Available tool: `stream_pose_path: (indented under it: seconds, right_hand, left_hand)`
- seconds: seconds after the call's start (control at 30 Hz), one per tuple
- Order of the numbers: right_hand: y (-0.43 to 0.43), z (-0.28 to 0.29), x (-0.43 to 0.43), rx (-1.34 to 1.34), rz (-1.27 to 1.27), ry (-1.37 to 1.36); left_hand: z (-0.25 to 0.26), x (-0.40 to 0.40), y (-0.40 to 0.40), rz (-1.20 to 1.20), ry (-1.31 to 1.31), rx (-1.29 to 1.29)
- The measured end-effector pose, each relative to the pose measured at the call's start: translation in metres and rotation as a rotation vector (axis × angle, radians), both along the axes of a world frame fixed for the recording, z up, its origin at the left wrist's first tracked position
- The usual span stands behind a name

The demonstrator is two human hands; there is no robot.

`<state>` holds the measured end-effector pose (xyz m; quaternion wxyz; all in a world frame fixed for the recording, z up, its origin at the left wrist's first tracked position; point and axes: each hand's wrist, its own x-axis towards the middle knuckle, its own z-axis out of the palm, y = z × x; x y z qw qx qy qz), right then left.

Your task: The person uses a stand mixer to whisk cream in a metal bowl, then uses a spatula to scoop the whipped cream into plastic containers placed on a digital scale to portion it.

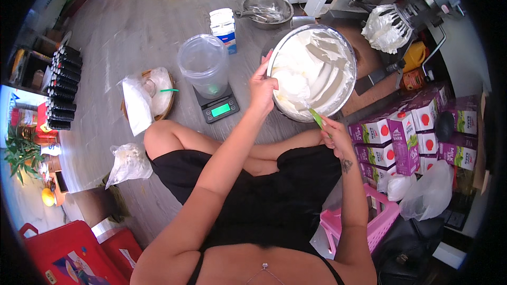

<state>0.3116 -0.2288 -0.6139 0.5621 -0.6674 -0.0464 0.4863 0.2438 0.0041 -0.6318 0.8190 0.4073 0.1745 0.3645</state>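
My left hand (262,89) grips the rim of a large metal mixing bowl (352,83) and holds it tilted towards me. Thick white cream (293,83) coats the bowl's bottom and wall. In my right hand (336,136) is the green handle of a spatula (315,117), whose head is sunk in the cream at the bowl's near side. Left of the bowl, a clear plastic tub (203,63) stands on a black digital kitchen scale (216,107) with a lit green display. Little shows inside the tub apart from a greenish glow near its base.
Behind the tub stand cartons (223,29), with a steel bowl (267,10) of utensils beyond. A cream-covered whisk (388,27) hangs from a stand mixer at right. Milk cartons (404,142) are stacked near a pink plastic stool (380,221). A basket (171,105) with bags sits left.
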Motion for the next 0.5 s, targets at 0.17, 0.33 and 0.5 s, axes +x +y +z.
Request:
stream_pose_path:
  seconds: [0.17, 0.33, 0.5]
  right_hand:
    - [0.000, -0.004, 0.002, 0.056, -0.145, -0.028]
    - [0.010, 0.021, 0.013, 0.102, -0.178, -0.346]
    - [0.023, 0.070, 0.032, 0.118, -0.167, -0.453]
  left_hand:
    - [0.010, 0.006, 0.000, 0.004, -0.032, -0.147]
    - [0.030, 0.020, 0.006, 0.082, -0.028, -0.503]
    - [0.031, 0.032, 0.021, 0.168, -0.070, -0.652]
